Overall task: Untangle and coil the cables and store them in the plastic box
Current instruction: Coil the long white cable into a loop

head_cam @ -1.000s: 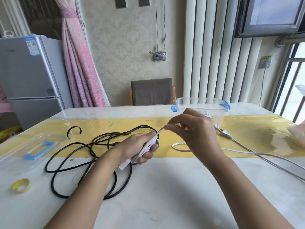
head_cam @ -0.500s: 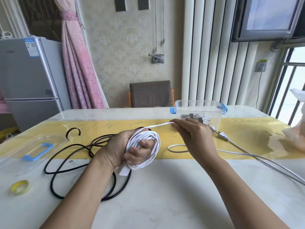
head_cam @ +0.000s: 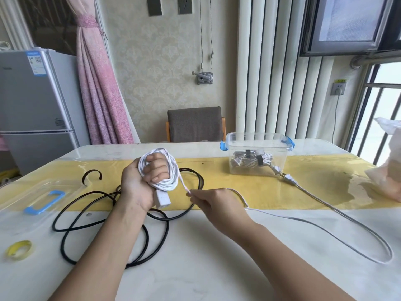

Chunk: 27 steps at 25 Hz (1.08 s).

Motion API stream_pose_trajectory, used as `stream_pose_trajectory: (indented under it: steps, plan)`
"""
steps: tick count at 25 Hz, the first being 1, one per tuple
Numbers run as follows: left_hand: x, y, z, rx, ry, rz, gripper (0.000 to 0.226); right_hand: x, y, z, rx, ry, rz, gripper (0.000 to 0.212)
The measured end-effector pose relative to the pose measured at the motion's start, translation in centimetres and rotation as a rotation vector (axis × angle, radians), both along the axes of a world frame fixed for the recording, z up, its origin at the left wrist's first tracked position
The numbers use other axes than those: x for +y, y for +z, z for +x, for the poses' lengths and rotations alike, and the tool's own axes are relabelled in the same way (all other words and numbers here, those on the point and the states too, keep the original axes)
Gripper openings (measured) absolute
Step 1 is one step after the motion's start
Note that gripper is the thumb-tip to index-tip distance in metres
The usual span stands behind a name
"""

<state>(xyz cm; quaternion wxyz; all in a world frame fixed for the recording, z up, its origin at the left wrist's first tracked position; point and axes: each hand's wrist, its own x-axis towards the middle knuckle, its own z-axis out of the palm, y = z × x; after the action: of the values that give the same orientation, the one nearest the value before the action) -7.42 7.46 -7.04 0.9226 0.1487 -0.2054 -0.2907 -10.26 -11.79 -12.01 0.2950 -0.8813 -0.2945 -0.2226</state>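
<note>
My left hand [head_cam: 138,183] is raised above the table with several turns of white cable [head_cam: 171,170] wound round its fingers; a white connector block hangs below the palm. My right hand [head_cam: 214,203] pinches the same cable's loose strand just right of the coil. The rest of the white cable trails right across the table in a long loop to its plug [head_cam: 289,178]. A black cable [head_cam: 108,224] lies in loose loops under my left forearm. The clear plastic box [head_cam: 257,158] with blue clips stands at the back and holds bundled cables.
The box's clear lid with a blue handle [head_cam: 43,202] lies at the left. A yellow tape roll [head_cam: 18,250] sits near the front left corner. A white plastic bag [head_cam: 388,166] rests at the right edge. A chair [head_cam: 195,123] stands behind the table.
My left hand has lifted and turned so the coil faces up. My right hand has dropped from beside the box down and toward me, leading the strand under the coil.
</note>
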Motion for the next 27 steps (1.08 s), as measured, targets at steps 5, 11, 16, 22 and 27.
stream_pose_trajectory:
  steps: [5,11,16,22,27]
  plan:
    - [-0.8,1.2,-0.3,0.125,0.797,0.419,0.042,1.4,-0.4,-1.1,0.037,0.148,-0.185,0.028]
    - [-1.7,0.4,0.2,-0.145,1.215,0.952,0.042,1.3,0.9,-1.8,-0.063,0.211,-0.184,0.033]
    - [-2.5,-1.4,0.5,-0.547,1.191,1.276,0.039,1.1,1.8,-2.2,-0.157,0.230,-0.148,0.028]
    - [-3.7,-1.1,-1.7,-0.608,0.695,1.538,0.065,-1.6,3.8,-1.4,-0.352,0.042,0.062,0.021]
    - [-3.8,-0.7,-2.4,-0.418,0.282,1.436,0.081,-3.1,4.0,-0.2,-0.363,-0.074,0.217,0.021]
